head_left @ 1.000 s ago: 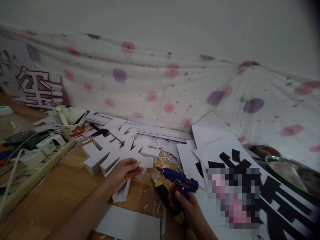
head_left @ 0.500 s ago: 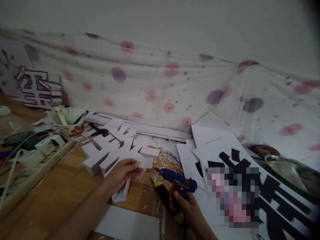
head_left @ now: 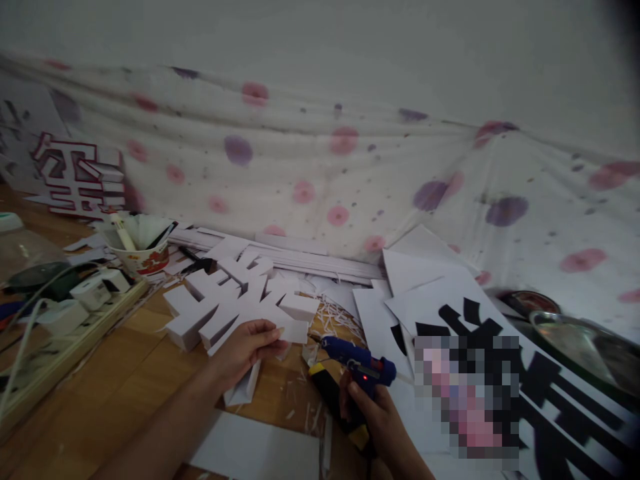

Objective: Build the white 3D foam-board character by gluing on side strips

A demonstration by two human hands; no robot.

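Observation:
Between thumb and fingers, my left hand (head_left: 257, 343) pinches a small white foam-board piece (head_left: 295, 332). My right hand (head_left: 367, 400) grips a blue hot glue gun (head_left: 357, 360) with a red light lit on its side. Its nozzle points left, close to the piece's right edge; whether they touch I cannot tell. Behind my left hand stands a white three-dimensional character (head_left: 235, 300) built of board strips. Under the glue gun lies a black and yellow utility knife (head_left: 333, 397), partly hidden by my right hand.
A power strip (head_left: 75, 340) with plugged-in adapters runs along the left. Beyond it stands a paper tub (head_left: 145, 260) holding pens. Sheets with black characters (head_left: 560, 400) lie at right beside a round tin (head_left: 590, 347). A white board (head_left: 260, 447) lies in front; paper scraps (head_left: 340, 317) litter the back.
The white piece in my left hand has tipped slightly and shifted a little to the right. The glue gun has moved barely, a touch right.

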